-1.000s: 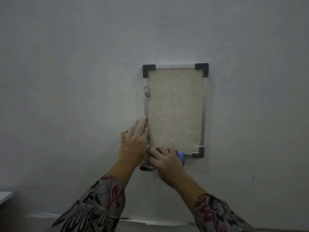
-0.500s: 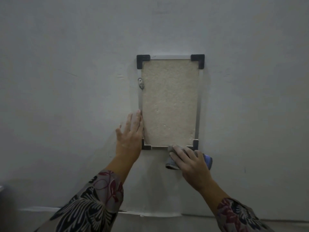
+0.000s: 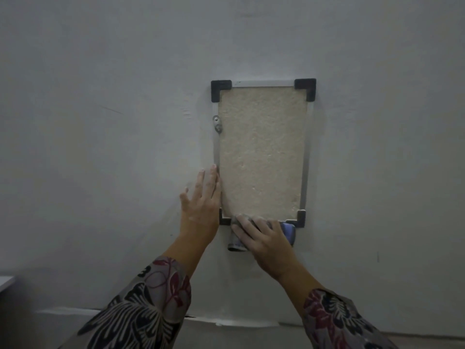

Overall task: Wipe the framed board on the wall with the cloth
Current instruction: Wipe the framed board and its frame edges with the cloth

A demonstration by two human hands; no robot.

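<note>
A tall framed board hangs on the grey wall, with a beige textured panel, a thin silver frame and black corner pieces. My left hand lies flat against the wall with its fingers spread, touching the frame's lower left edge. My right hand presses a grey and blue cloth against the frame's bottom edge, between the two lower corners. Most of the cloth is hidden under my fingers.
A small metal bracket with a screw sits on the frame's left side. A pale skirting strip runs along the bottom of the wall. A white surface corner shows at the far left.
My right hand slid the cloth along the bottom edge, right toward the lower right corner and then back left to the middle. My left hand stayed on the frame's left side.
</note>
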